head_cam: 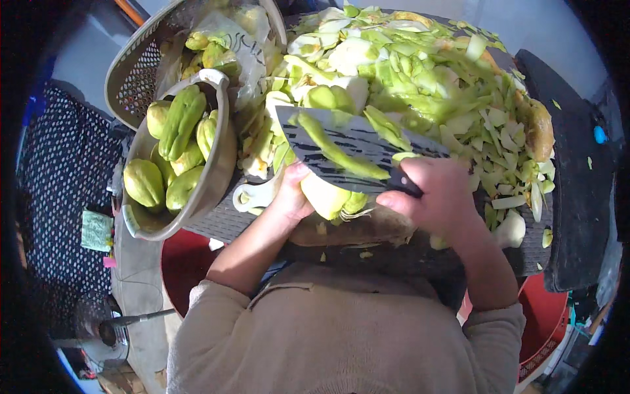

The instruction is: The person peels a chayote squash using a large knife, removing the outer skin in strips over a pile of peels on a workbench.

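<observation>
My left hand (291, 193) grips a partly peeled chayote (322, 194), its pale flesh bare on one side. In my right hand (435, 194) is a cleaver (315, 160), held by its handle. The broad blade, dark-streaked, lies across the top of the chayote and hides part of it. A curved strip of green peel (339, 152) clings to the blade face, and more pieces sit along its upper edge. Just beyond the blade lies a green chayote piece (330, 98). My left hand is close to a pale handle with a hole (256, 196).
Green peelings (418, 83) are heaped across the table. At left stands a beige tub (224, 152) of whole chayotes (182, 123). Behind it, a perforated basket (140, 83) holds more in a plastic bag (241, 54). A long brownish object (354, 229) lies at the near edge; red containers (541, 315) stand below.
</observation>
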Motion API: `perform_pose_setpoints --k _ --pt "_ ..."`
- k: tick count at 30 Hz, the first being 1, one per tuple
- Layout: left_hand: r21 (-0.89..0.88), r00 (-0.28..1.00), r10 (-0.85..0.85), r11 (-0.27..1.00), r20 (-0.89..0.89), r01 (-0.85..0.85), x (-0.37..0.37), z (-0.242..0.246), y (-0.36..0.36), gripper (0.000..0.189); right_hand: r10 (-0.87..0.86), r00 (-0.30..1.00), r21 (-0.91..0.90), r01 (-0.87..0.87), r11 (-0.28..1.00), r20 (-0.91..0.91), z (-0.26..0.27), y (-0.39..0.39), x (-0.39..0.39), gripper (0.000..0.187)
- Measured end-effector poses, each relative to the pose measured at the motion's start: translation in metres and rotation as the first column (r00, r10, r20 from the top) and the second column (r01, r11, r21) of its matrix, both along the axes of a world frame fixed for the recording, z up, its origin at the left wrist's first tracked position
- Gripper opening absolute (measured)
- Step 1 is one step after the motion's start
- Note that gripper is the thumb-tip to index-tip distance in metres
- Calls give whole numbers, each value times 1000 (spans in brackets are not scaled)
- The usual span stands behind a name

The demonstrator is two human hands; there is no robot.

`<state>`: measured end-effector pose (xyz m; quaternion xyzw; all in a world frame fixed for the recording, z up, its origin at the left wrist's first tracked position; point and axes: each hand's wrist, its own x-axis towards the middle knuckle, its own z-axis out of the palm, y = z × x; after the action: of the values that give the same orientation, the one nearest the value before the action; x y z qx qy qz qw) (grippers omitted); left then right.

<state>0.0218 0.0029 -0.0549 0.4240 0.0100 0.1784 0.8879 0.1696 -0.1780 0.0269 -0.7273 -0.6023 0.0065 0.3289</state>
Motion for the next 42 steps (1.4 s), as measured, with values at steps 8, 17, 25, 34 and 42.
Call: perform_pose_setpoints --k 8,17,25,34,42 --pt "-117 991 -39 993 -124 24 1 -16 10 46 57 995 -12 -56 998 83 3 -2 -11 55" --pt "55 984 15 998 -177 -5 3 11 -10 81 -38 999 -62 37 997 -28 -8 3 8 54" --pt "-44 982 -91 995 -166 85 3 9 -9 79 -101 994 -71 99 993 -35 -5 4 10 55" --pt "-74 964 -44 997 -263 25 11 9 -5 79 -167 956 -174 127 977 -240 -5 14 24 54" --pt "8 963 -25 1000 -269 28 4 7 -6 83 -178 939 -129 146 981 -293 -13 10 24 53"
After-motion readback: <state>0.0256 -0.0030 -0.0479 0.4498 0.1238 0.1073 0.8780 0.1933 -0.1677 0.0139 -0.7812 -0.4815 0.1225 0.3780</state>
